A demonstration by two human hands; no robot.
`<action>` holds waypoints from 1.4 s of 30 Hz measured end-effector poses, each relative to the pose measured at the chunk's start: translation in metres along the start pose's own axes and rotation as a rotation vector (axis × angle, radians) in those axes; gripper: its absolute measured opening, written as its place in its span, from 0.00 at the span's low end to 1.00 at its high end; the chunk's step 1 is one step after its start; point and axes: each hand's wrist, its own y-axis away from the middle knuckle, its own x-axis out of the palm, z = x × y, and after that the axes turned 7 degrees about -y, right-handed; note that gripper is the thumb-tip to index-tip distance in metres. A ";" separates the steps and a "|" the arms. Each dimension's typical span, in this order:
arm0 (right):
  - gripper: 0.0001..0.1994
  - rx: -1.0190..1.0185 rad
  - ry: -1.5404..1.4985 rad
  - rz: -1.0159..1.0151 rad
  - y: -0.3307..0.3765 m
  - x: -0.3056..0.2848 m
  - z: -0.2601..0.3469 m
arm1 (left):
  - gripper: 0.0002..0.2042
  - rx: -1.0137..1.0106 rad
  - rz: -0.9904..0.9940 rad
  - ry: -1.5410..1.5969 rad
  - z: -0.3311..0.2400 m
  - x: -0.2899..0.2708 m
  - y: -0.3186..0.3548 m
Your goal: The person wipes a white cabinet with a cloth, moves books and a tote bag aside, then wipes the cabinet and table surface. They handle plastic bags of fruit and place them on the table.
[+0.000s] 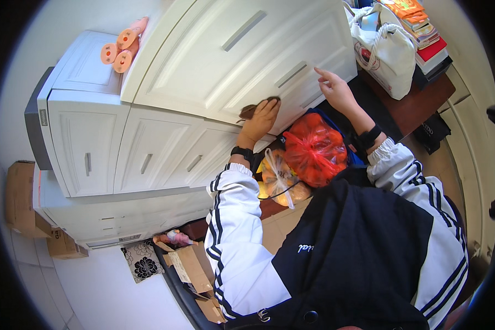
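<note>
My left hand (263, 116) presses a brown cloth (247, 112) against the lower part of a white panelled cabinet (203, 71). Part of the cloth shows beyond the fingers, and the rest is hidden under the hand. Off to the right, my right hand (336, 92) is raised beside the cabinet's edge, its index finger stretched out and nothing visible in it. A grey handle (291, 75) runs along the panel between the two hands. Dark bands circle both wrists.
Below the hands sit a red plastic bag (316, 151) of round orange-red items and a clear bag (280, 176) of orange fruit. A white tote bag (388, 55) stands by stacked books (418, 27) at right. Cardboard boxes (190, 267) lie on a dark sofa, lower left.
</note>
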 end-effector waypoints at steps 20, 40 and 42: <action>0.19 0.078 0.025 -0.029 0.001 -0.008 -0.017 | 0.19 -0.121 -0.004 -0.130 -0.003 0.015 -0.007; 0.16 0.182 -0.184 -0.167 -0.017 -0.054 -0.062 | 0.16 -0.114 -0.221 0.108 -0.030 0.054 -0.228; 0.15 0.218 -0.225 -0.193 -0.019 -0.064 -0.058 | 0.16 -0.231 -0.281 0.338 -0.031 0.051 -0.253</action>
